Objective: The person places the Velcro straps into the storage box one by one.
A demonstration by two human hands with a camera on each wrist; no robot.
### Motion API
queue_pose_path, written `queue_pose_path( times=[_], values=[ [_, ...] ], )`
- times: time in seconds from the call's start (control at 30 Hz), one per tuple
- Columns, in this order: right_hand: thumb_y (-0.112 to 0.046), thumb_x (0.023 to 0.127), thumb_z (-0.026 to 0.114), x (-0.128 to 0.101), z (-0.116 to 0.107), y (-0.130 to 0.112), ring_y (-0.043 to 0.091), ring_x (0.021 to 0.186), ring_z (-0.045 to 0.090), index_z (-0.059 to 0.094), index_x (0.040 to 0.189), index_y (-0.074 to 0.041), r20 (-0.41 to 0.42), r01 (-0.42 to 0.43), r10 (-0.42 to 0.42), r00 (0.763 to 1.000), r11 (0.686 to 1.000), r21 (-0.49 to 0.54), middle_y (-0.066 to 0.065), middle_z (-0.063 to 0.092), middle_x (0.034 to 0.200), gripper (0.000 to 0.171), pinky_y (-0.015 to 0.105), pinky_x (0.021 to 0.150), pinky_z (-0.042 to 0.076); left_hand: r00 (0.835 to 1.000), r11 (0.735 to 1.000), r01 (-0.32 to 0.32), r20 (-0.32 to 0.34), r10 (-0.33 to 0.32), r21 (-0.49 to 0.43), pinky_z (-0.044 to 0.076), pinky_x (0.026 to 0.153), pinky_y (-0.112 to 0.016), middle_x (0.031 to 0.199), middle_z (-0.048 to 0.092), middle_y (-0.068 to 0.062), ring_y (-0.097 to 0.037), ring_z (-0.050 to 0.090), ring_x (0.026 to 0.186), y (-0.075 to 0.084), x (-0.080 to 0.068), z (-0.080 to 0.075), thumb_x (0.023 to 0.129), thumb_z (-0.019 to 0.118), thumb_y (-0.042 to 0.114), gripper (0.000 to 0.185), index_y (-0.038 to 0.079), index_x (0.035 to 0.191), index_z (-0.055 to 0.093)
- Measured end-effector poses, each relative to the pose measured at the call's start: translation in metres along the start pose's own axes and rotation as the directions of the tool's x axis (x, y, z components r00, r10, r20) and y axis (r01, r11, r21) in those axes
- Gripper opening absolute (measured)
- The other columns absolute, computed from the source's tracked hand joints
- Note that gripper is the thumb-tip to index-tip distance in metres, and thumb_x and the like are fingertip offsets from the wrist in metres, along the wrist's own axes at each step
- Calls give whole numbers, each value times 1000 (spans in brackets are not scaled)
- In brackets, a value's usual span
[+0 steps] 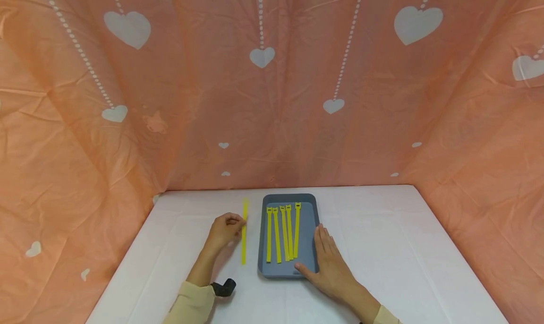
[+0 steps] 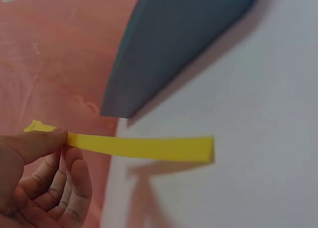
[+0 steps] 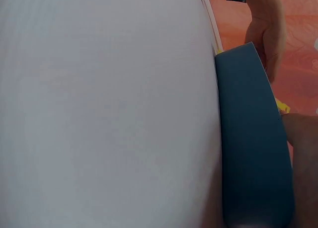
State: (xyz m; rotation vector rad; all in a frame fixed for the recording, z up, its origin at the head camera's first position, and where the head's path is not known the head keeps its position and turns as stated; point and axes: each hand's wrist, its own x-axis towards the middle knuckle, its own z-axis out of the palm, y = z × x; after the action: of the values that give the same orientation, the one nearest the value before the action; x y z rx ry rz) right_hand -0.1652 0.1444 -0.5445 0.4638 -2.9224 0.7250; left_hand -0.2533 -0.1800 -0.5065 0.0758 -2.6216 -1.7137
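Observation:
My left hand (image 1: 224, 230) pinches a yellow hook-and-loop cable tie (image 2: 159, 148) near its slotted head, between thumb and fingers. The tie's long tail points toward the near side, over the white table left of the tray, and casts a shadow in the left wrist view. Several like yellow cable ties (image 1: 276, 239) lie side by side in the grey-blue tray (image 1: 310, 227), slotted heads at the far end. On the tray's right rim rests my right hand (image 1: 333, 271), its fingers straight along the side and its thumb over the near right corner.
A white cloth covers the table (image 1: 382, 248). Peach curtains (image 1: 280, 140) with white hearts stand behind it and at both sides. A black wrist mount (image 1: 224, 287) sticks out from the left sleeve, low over the table.

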Motion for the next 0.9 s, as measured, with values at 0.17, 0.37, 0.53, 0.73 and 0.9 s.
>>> queue_pose_path(
  times=[0.17, 0.37, 0.53, 0.73, 0.9],
  values=[
    [-70, 97, 65, 0, 0, 1, 43, 164, 14, 17, 167, 11, -16, 10, -10, 1000, 1000, 11, 28, 14, 176, 117, 57, 131, 22, 999, 999, -37, -18, 37, 15, 65, 76, -37, 95, 77, -13, -20, 73, 82, 16, -1, -5, 101, 75, 9, 15, -4, 107, 73],
    [-71, 98, 63, 1, 1, 3, 41, 165, 12, 14, 167, 10, 1, -2, 2, 1000, 1000, -2, 26, 11, 177, 118, 54, 132, 18, 998, 998, -65, -24, 65, -7, 64, 86, -50, 98, 75, -14, -25, 72, 88, 35, -3, -11, 103, 75, 12, 17, -3, 111, 72],
    [-72, 98, 62, 1, 0, 2, 41, 165, 11, 13, 168, 9, 3, -5, 5, 1000, 1000, 1, 26, 11, 177, 119, 53, 133, 17, 996, 996, -86, -20, 85, -14, 65, 82, -39, 100, 75, -15, -37, 73, 97, 52, -4, -14, 103, 75, 14, 18, -2, 112, 73],
    [-71, 97, 64, 0, -1, 2, 43, 164, 14, 16, 167, 10, -13, 1, -1, 1000, 1000, 8, 28, 14, 176, 117, 57, 131, 21, 994, 994, -109, 8, 109, -3, 61, 76, -28, 99, 77, -12, -32, 74, 93, 70, -4, -9, 103, 76, 15, 19, 0, 114, 73],
    [-71, 98, 63, 1, 0, 2, 41, 165, 12, 15, 167, 10, 1, -4, 4, 1000, 1000, 9, 27, 13, 177, 117, 55, 133, 18, 990, 991, -134, 51, 134, -14, 62, 77, -30, 98, 78, -11, -35, 74, 93, 78, 1, 2, 102, 77, 15, 19, -1, 113, 73]
  ],
)
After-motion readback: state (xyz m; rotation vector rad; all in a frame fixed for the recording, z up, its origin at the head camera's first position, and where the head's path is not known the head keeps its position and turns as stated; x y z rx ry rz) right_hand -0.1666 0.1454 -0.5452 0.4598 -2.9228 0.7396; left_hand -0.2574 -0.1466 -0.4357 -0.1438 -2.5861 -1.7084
